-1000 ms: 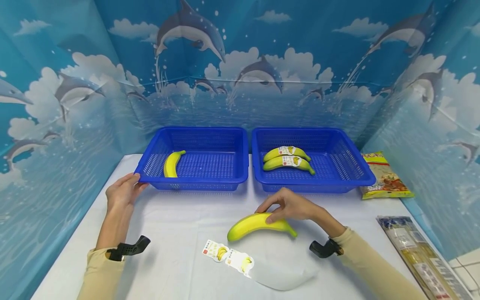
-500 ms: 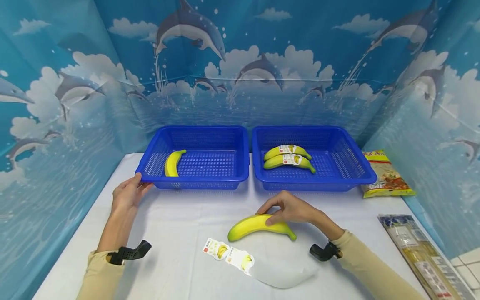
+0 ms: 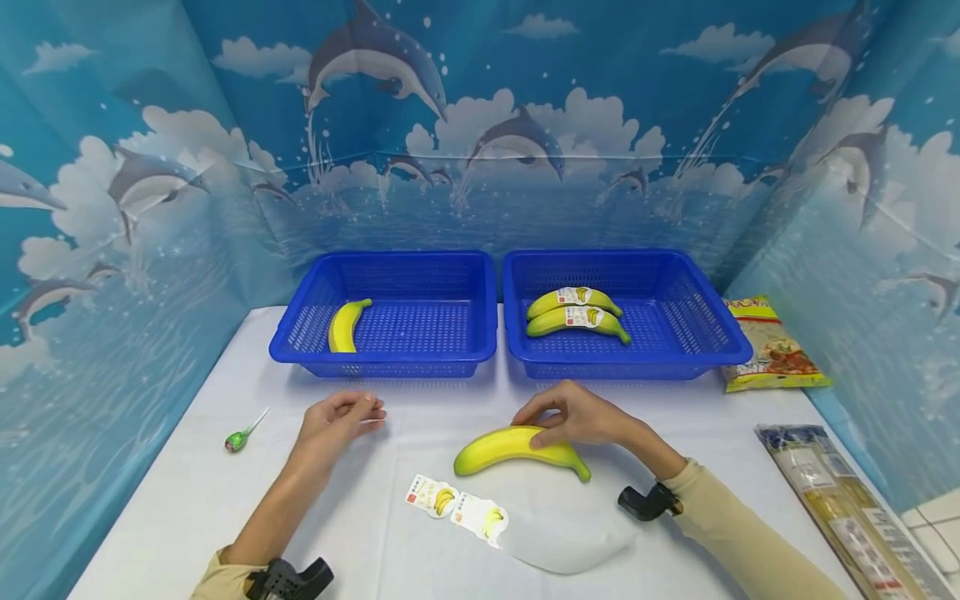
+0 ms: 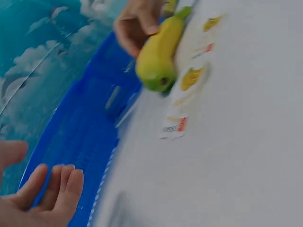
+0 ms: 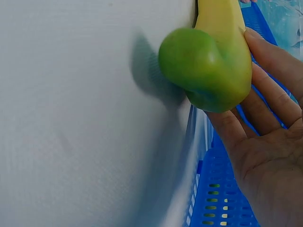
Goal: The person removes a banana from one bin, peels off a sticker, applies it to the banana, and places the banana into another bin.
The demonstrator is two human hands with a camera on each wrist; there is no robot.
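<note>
A yellow banana (image 3: 498, 448) with green ends lies over the white table, pinched by my right hand (image 3: 577, 414) between thumb and fingers. Seen in the right wrist view, the thumb and fingers flank its green end (image 5: 194, 59). My left hand (image 3: 341, 419) hovers in front of the left blue basket (image 3: 382, 358), fingers loosely bent and nothing in them; the left wrist view shows its fingers (image 4: 66, 189) apart from the basket. Just in front of the banana lie two joined white labels (image 3: 453, 507) with banana pictures, and a pale banana-shaped patch (image 3: 570, 550) extends from them.
A single banana (image 3: 345, 327) lies inside the left basket. Two labelled bananas (image 3: 577, 322) are in the right blue basket (image 3: 637, 365). At left is a green lollipop (image 3: 238, 439). Along the right side are a yellow food packet (image 3: 776, 354) and a long clear-wrapped pack (image 3: 840, 508).
My left hand has let go of the left basket's corner and moved right and nearer, uncovering the lollipop. My right hand stays on the banana, almost unmoved.
</note>
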